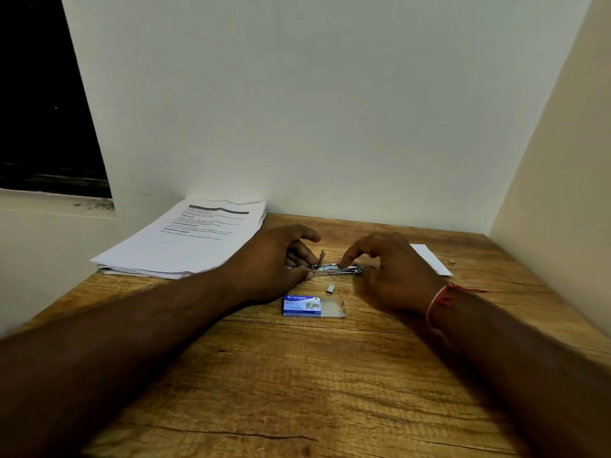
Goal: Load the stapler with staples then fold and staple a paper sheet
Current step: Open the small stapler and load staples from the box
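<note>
A small metal stapler [334, 268] lies opened out flat on the wooden table [297, 375], between both hands. My left hand [274, 259] grips its left end with curled fingers and thumb. My right hand [390, 269] holds the right end, with its index fingertip pressing down on the staple channel. A short strip of staples [330, 288] lies loose just in front of the stapler. The blue staple box [302, 305] sits nearer to me with its inner tray slid out to the right.
A stack of printed paper sheets [185, 239] lies at the table's back left corner. A single white sheet [429, 257] shows behind my right hand, with a tiny object [452, 263] beside it. Walls close in the back and right side.
</note>
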Demonstrator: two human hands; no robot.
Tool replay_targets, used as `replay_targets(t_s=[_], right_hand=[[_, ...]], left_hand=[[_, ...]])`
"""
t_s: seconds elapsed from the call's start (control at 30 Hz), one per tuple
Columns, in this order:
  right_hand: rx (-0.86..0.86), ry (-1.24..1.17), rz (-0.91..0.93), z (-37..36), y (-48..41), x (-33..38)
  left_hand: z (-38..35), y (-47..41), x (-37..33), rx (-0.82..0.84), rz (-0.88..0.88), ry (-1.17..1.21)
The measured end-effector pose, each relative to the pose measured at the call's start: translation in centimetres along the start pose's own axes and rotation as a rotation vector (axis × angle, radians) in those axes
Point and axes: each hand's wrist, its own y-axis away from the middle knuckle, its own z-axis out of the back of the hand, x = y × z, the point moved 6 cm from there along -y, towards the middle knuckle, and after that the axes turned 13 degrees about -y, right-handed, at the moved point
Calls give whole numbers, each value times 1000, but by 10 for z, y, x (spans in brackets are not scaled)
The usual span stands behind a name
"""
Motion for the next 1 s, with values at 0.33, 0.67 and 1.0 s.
replay_targets(t_s=[0.33, 0.67, 1.0], right_hand=[[-97, 79, -18, 9, 1, -2], [-38, -49, 166, -10, 8, 22], [-46, 18, 156, -7, 5, 10]], left_hand=[[-1, 0, 0, 4, -2, 3], [0, -1, 1, 2, -9, -21], [-1, -1, 3, 0, -15, -12]])
